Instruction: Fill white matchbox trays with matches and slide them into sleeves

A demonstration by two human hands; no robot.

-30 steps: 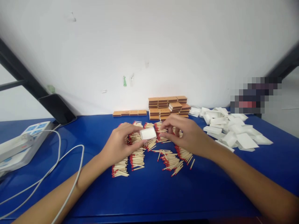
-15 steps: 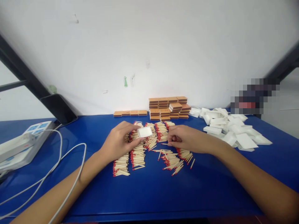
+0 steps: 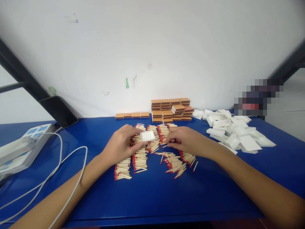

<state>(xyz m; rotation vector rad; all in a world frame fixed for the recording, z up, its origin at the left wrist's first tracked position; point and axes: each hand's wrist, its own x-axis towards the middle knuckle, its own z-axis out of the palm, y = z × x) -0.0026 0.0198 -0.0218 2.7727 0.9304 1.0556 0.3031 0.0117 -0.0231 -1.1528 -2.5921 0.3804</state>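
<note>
My left hand point(image 3: 124, 143) is closed around a small white matchbox tray point(image 3: 147, 136), thumb at its near edge and fingers at its far edge. The tray faces up and its white inside looks bare. To its right, my right hand point(image 3: 182, 141) is pinched, with a red-tipped match point(image 3: 164, 146) poking out at the fingertips. Rows of wooden matches point(image 3: 140, 159) lie on the blue table under and around both hands. A looser heap of matches point(image 3: 175, 163) sits just in front of my right hand.
Orange-brown matchboxes point(image 3: 170, 109) are stacked against the wall, beside a low row of matchboxes point(image 3: 132, 115). White trays point(image 3: 238, 130) are piled at the right. A power strip point(image 3: 28, 146), a dark phone point(image 3: 59, 110) and a white cable point(image 3: 83, 165) over my left forearm occupy the left.
My right hand has shifted a little left, closer to the white tray, with the match at its fingertips. My left hand and the tray have stayed nearly still.
</note>
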